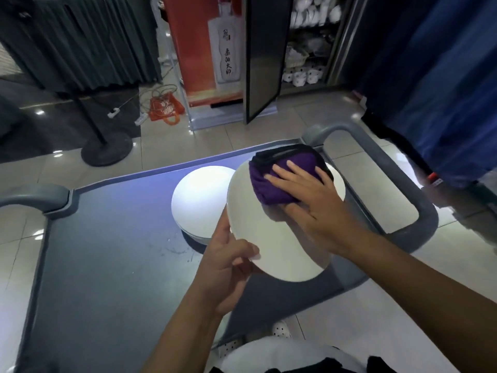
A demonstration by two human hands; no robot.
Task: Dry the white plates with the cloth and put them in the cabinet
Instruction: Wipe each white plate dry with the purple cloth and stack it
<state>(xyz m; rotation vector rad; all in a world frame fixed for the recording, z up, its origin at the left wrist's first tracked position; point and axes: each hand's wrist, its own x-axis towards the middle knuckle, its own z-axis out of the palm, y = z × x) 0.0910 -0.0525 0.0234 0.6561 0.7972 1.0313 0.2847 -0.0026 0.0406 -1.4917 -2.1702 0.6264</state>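
Two hands share the work: your left hand (231, 261) pinches the round white plate's (279, 243) rim, tilting it above the desk (107, 251), while your right hand (309, 200) presses the folded purple cloth (265, 188) flat-fingered against it.

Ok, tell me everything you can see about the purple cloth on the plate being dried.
The purple cloth is bunched into a soft wad, with a black edge or strap showing along its far side. It looks like fabric. It lies on the upper part of the white plate, which is held tilted above the cart. The right hand presses it down with spread, fairly straight fingers. The left hand grips the plate's near rim and does not touch the cloth.
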